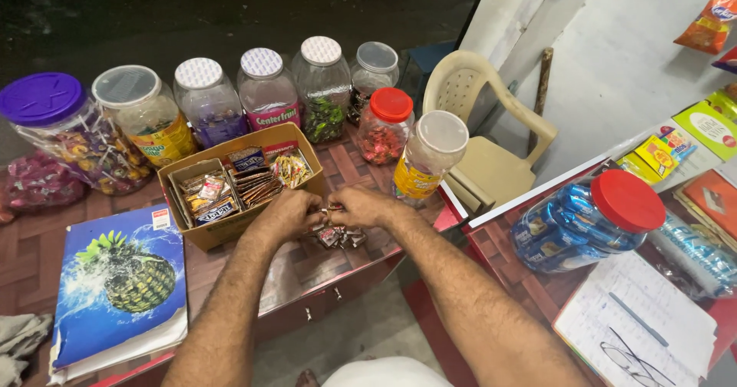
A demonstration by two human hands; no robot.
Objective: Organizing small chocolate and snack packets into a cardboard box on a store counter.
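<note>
From the head camera, both hands meet over a brown counter (pixel 46 256), just in front of an open cardboard box (pixel 230 229). The left hand (pixel 288 214) is curled, its fingers bent inward and pinched on a small wrapped sweet (pixel 332 210) — the right hand (pixel 361 206) is curled the same way and grips that sweet from the other side, so the two hands touch at the fingertips. Just below them a small heap of dark wrapped sweets (pixel 338 237) lies on the counter, near its front edge. The cardboard box holds packets and sachets sorted in rows, and its right wall stands just beside the left hand. Behind the box runs a row of clear plastic jars: one with a purple lid (pixel 42 99) at the far left, several with white lids, and a smaller jar with a red lid (pixel 390 104) further right. A tall jar with a white lid (pixel 430 157) stands just right of the hands. A notebook with a pineapple picture (pixel 123 287) lies at the left front of the counter. To the right, on a second surface, a jar of blue wrappers with a red lid (pixel 587 218) lies on its side beside a lined paper pad (pixel 637 318) with a pen and glasses on it. A cream plastic chair (pixel 491 126) stands beyond the counter.
</note>
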